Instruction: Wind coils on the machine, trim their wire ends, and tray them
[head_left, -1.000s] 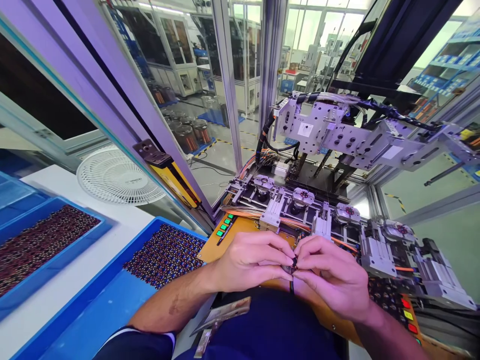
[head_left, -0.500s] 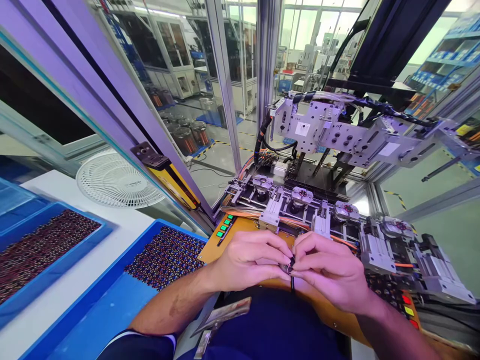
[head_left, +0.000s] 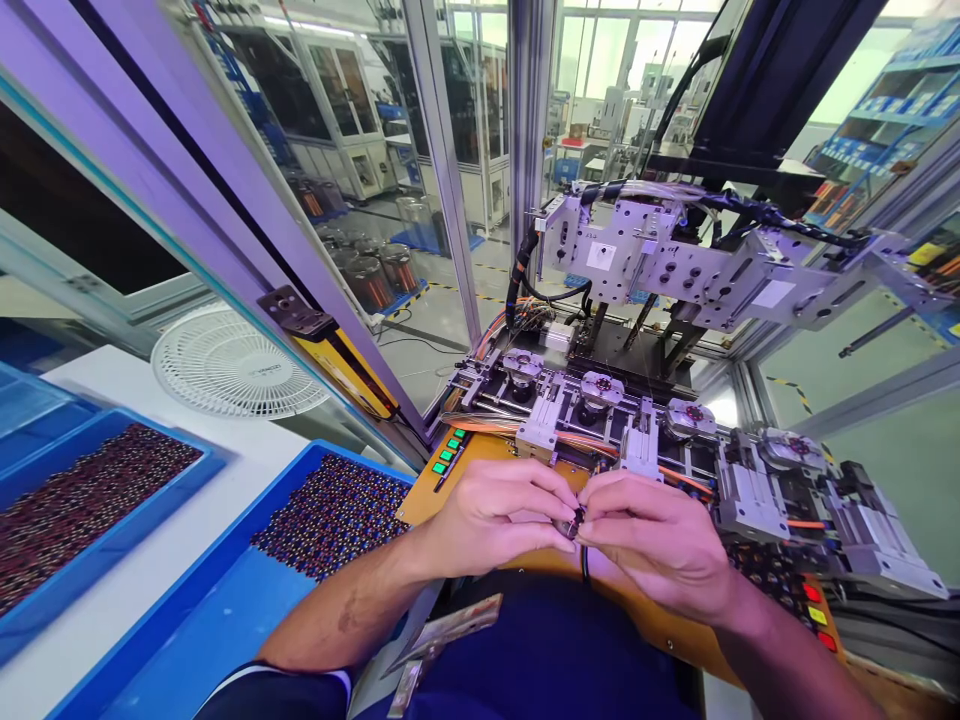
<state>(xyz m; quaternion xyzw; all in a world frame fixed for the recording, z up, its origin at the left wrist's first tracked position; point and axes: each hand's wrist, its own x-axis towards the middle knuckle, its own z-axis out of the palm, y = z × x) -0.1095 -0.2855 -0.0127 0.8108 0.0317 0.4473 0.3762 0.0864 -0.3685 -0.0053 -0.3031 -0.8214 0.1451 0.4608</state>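
Observation:
Both hands meet over the tan machine panel, close in front of my body. My left hand [head_left: 499,510] pinches a small dark round part [head_left: 571,523] from the left, thumb below and fingers above. From the right, my right hand [head_left: 652,535] has its fingertips closed on the same part. The fingers cover most of it, so its exact kind cannot be made out. Just beyond the hands stands a row of metal fixtures [head_left: 602,390] with round clamping heads.
At left a blue tray [head_left: 187,580] holds many small dark parts; another blue tray [head_left: 214,462] lies farther left. A white fan [head_left: 240,360] stands behind. Green buttons [head_left: 448,452] and red buttons [head_left: 814,592] sit on the panel. A metal head assembly [head_left: 675,260] hangs above the fixtures.
The fingers have shifted slightly around the small part, the right fingertips moving a little to the left. Both hands stay in nearly the same place.

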